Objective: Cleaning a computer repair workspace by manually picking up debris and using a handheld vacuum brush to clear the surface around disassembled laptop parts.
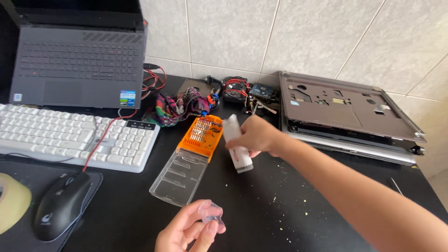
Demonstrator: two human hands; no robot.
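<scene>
White plastic bottle [237, 148] is gripped in the right hand [255, 136], whose fingers are curled shut around its middle, so both ends stick out. It is tilted, with its upper end toward the wall and its grey lower end just over the black tabletop [261, 210], beside the orange screwdriver bit case [201, 135]. Whether that lower end touches the surface cannot be told. The bottle is a slim cylinder, plain white along the body with a short ribbed band at the bottom.

Nearer the camera, the left hand [189, 229] is partly closed, its thumb and fingertips pinching a small clear plastic cap [212, 213]. The cap is see-through and roughly cup-shaped.

The bit case lies open, with its clear lid [179, 179] folded out toward the camera and rows of bits in the orange tray. To the left are a white keyboard [70, 137] and a black mouse [63, 205] on a pad, and an open grey laptop [77, 65] behind them. A dismantled silver laptop [347, 116] lies against the tiled wall on the right. A tangle of cables and a patterned cloth [179, 106] sit between the two. Pale crumbs dot the tabletop around the right forearm.
</scene>
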